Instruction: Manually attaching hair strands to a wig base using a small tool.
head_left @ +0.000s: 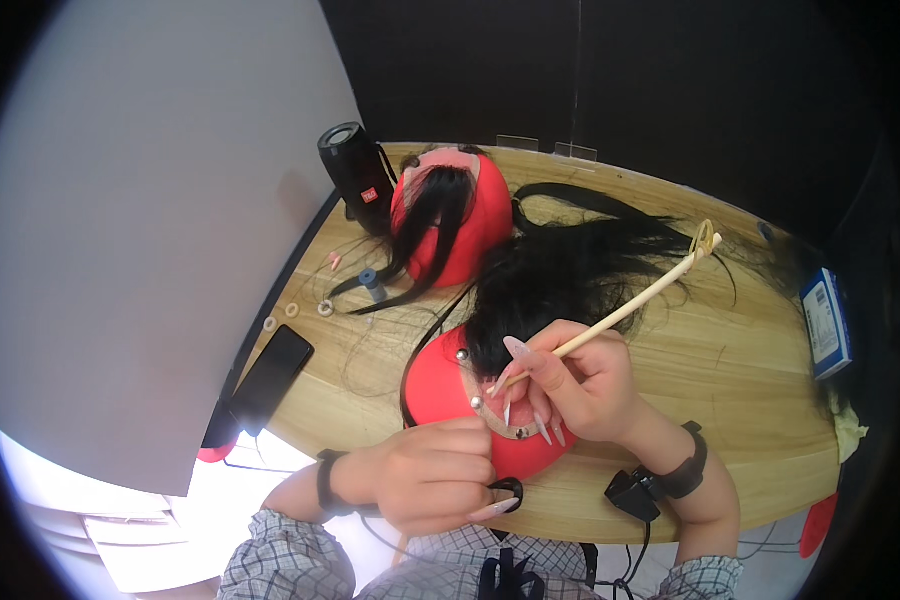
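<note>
A red head form (435, 383) lies near the table's front edge, with a band of pale net pinned to it by round-headed pins (477, 403) and long black hair (545, 290) spread away from it. My right hand (592, 385) is closed round a slim wooden stick (625, 308), whose lower end meets the net; yellowish bands loop round its upper end. Closed against the form's near left side is my left hand (435, 475); what its fingers hold, if anything, is hidden. Beside its fingertips shows a black loop (510, 494).
A second red head form (485, 210) with black hair stands behind, next to a black cylindrical speaker (358, 175). To the left lie a phone (273, 375), a blue-grey spool (372, 285) and small rings (292, 310). At right are a blue-and-white box (827, 323) and a black adapter (633, 494).
</note>
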Demonstrator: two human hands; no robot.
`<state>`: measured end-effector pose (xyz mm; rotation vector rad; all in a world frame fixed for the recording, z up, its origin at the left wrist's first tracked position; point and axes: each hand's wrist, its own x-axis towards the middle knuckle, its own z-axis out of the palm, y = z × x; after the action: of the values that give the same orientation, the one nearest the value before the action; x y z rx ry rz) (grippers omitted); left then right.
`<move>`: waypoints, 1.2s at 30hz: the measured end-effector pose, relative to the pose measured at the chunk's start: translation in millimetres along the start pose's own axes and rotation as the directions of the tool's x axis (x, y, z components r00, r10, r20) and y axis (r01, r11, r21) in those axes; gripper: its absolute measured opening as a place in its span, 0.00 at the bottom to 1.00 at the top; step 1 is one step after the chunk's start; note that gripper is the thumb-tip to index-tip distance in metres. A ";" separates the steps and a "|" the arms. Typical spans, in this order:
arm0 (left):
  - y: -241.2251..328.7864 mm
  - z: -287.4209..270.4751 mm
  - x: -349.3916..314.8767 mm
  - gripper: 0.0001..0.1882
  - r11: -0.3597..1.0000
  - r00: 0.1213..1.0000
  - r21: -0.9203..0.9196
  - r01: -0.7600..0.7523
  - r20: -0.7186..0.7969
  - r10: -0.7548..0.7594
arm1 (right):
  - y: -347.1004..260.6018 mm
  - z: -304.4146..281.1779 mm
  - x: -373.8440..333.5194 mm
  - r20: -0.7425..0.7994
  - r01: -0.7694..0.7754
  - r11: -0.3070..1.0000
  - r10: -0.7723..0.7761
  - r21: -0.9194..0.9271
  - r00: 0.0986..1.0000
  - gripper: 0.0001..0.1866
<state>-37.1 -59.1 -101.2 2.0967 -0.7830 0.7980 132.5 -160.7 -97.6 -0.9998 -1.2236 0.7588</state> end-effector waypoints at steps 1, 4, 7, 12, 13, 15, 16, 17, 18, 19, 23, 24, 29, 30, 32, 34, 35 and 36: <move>-0.6 0.3 -1.3 0.08 1.000 1.000 0.013 -0.017 -0.004 0.017 | -0.2 0.7 0.1 0.000 0.001 1.000 -0.001 0.000 1.000 0.09; -0.4 0.4 -1.6 0.09 0.999 0.999 0.021 -0.034 -0.015 0.035 | -0.2 1.5 0.4 -0.001 0.027 0.999 -0.027 -0.028 1.000 0.09; 2.0 -2.7 -1.2 0.06 1.000 1.000 0.015 -0.010 0.001 0.010 | 0.6 -0.1 -0.3 0.017 0.010 0.999 -0.009 -0.036 1.000 0.09; 4.9 -4.2 -1.4 0.04 0.999 1.000 0.032 0.014 0.010 -0.014 | -0.8 -1.7 0.2 0.057 0.019 1.000 -0.019 -0.013 0.998 0.09; 5.0 -4.7 -1.4 0.04 0.999 1.000 0.032 0.022 0.013 -0.023 | -0.6 -1.9 0.1 0.056 0.019 1.000 -0.019 -0.013 0.998 0.09; 5.2 -5.7 -2.3 0.04 0.999 0.999 0.032 0.031 0.016 -0.031 | -0.4 -1.4 0.2 0.041 -0.008 0.999 0.007 0.032 0.999 0.11; 5.1 -6.2 -3.4 0.04 0.999 0.999 0.028 0.037 0.024 -0.038 | -0.7 -1.2 0.2 0.041 -0.007 0.999 0.006 0.033 0.999 0.11; 4.8 -6.5 -4.5 0.05 0.999 0.999 0.025 0.044 0.031 -0.045 | -1.1 -0.9 0.2 0.025 -0.021 1.000 0.021 0.022 0.999 0.11; 4.4 -6.6 -5.3 0.05 0.999 0.998 0.025 0.044 0.032 -0.045 | -1.7 -0.5 0.3 0.009 -0.036 0.999 0.036 0.012 0.999 0.11; 3.9 -6.7 -6.2 0.04 0.998 0.998 0.018 0.054 0.037 -0.055 | -2.2 0.3 0.6 0.009 -0.035 0.999 0.035 0.013 0.999 0.11; 2.0 -7.3 -6.4 0.04 0.998 0.997 0.006 0.060 0.046 -0.060 | -2.6 1.3 1.9 -0.028 -0.057 0.997 0.058 0.043 0.998 0.11; 2.5 -5.1 -5.3 0.04 0.998 0.997 0.009 0.060 0.046 -0.060 | -3.0 1.7 1.7 -0.031 -0.066 0.997 0.068 0.049 0.997 0.10; 1.6 0.2 -3.3 0.05 1.000 0.999 0.015 0.022 -0.030 -0.021 | -3.6 1.4 1.9 -0.034 -0.090 0.994 0.092 0.056 0.995 0.09; 1.4 0.2 -3.3 0.05 1.000 0.999 0.015 0.021 -0.030 -0.020 | -4.3 1.4 2.2 -0.033 -0.107 0.992 0.109 0.062 0.993 0.09; 1.2 0.4 -3.2 0.05 1.000 0.999 0.004 0.020 -0.033 -0.020 | -4.9 1.9 2.4 -0.041 -0.111 0.991 0.114 0.069 0.993 0.09; 1.2 0.7 -3.1 0.06 1.000 0.999 0.003 0.022 -0.031 -0.022 | -4.3 1.9 2.2 -0.049 -0.115 0.990 0.119 0.076 0.992 0.09; 1.3 0.9 -3.0 0.06 1.000 0.999 0.001 0.024 -0.030 -0.024 | -2.6 1.3 2.2 -0.053 -0.112 0.990 0.116 0.080 0.992 0.08; 1.1 0.9 -3.3 0.06 1.000 0.999 0.002 0.024 -0.030 -0.024 | -1.5 1.0 2.2 -0.056 -0.109 0.990 0.114 0.085 0.992 0.08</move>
<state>-39.7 -59.5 -103.8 2.0874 -0.7400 0.8155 131.9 -159.0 -95.2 -1.0235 -1.0830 0.8531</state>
